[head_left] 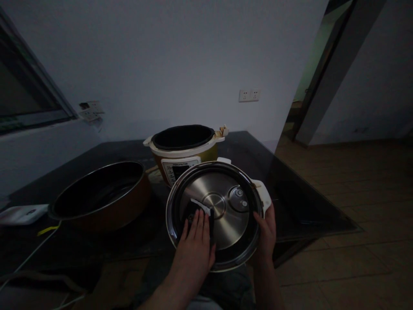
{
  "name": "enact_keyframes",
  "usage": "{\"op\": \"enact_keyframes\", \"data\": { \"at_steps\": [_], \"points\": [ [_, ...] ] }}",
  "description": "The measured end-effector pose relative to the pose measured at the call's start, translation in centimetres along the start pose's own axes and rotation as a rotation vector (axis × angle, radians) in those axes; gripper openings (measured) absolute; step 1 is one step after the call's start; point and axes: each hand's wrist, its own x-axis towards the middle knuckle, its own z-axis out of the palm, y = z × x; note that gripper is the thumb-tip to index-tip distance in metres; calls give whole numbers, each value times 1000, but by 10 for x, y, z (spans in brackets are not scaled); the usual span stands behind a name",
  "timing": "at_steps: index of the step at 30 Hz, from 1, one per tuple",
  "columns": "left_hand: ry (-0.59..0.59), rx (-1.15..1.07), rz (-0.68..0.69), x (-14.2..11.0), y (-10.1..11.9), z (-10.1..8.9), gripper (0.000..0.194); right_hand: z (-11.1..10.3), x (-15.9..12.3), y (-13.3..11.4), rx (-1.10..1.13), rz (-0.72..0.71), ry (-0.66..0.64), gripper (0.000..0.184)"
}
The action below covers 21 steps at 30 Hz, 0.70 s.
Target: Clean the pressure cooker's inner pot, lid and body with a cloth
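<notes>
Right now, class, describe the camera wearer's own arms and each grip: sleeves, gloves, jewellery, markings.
The left grip and right grip are human and ungloved. The left forearm and right forearm show bare, no sleeve or cuff in view. In this dim light, no watch, bracelet, ring or marking can be made out.

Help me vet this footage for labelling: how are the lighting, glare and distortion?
Head view: dim overall, the tabletop and pot interior nearly black; pale glare streaks across the steel of the lid; apparent wide-angle stretch, the doorway leaning steeply; floor detail at right murky and soft.
</notes>
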Motion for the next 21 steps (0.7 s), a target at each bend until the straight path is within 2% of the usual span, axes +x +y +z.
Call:
{"op": "enact_keyframes", "data": {
  "at_steps": [8, 12, 15, 21],
  "points": [
    [-70, -19, 91, -7, 6, -9, 57, 1, -1, 0, 16, 14, 20, 67],
    [-42, -133, 223, -8, 10, -12, 53, 0, -1, 1, 16, 13, 20, 67],
    [-17, -194, 283, 2, 13, -12, 54, -1, 1, 2, 8, 10, 18, 67],
    [5, -235, 224, 45, 18, -12, 57, -3, 5, 4, -28, 17, 23, 68]
  ]
}}
